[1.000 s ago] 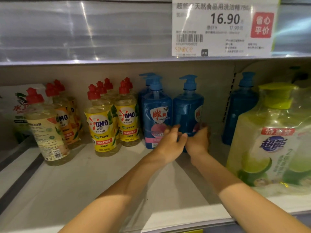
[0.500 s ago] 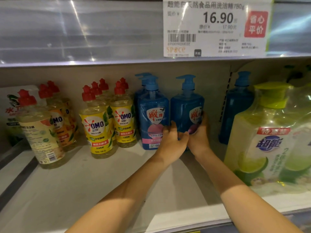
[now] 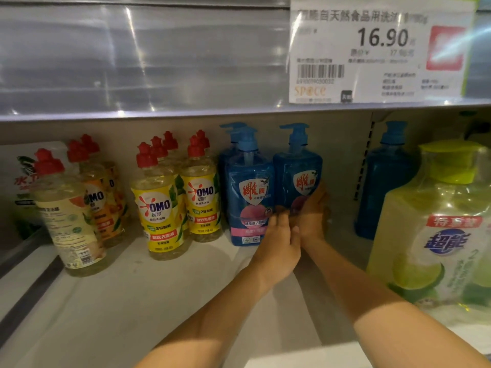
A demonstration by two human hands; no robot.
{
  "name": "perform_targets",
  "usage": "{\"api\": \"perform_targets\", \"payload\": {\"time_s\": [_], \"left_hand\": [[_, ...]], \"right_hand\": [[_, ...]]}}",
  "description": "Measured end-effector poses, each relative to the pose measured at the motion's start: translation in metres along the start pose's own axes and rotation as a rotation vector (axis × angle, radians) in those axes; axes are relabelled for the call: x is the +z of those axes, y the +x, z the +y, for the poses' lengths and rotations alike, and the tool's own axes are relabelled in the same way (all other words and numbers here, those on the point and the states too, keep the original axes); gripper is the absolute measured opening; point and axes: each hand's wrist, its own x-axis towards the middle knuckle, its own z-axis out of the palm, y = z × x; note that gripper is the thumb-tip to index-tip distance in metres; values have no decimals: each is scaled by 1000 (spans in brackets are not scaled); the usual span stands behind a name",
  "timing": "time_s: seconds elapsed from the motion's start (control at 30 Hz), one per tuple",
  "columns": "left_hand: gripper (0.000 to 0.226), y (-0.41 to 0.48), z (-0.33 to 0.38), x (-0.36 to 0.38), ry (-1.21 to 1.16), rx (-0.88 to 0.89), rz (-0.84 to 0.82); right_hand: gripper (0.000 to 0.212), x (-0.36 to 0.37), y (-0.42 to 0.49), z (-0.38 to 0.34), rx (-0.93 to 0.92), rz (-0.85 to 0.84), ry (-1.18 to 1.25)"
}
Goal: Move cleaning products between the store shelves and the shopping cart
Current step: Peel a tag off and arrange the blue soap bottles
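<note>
Right hand [image 3: 313, 213] wraps the blue pump bottle [image 3: 297, 168] low, left hand [image 3: 281, 245] flat on it, prob bc it's tippy.

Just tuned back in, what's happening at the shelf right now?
A person has both hands on a blue pump bottle standing upright on the shelf, right of a matching bottle. The right hand cups its lower right side; the left hand touches its lower left, fingers too blurred to read the grip. Whether it is being placed or taken cannot be told.
</note>
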Motion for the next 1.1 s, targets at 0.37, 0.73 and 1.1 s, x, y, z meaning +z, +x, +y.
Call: {"api": "perform_targets", "payload": {"time_s": [0.37, 0.73, 1.1], "left_hand": [[51, 4, -1, -6, 22, -38, -39], [48, 7, -3, -8, 45, -74, -3], [45, 2, 0, -11, 74, -59, 29]], "right_hand": [[111, 16, 19, -14, -2, -37, 172], [95, 29, 28, -19, 23, -39, 141], [84, 32, 26, -19, -14, -35, 188]]}}
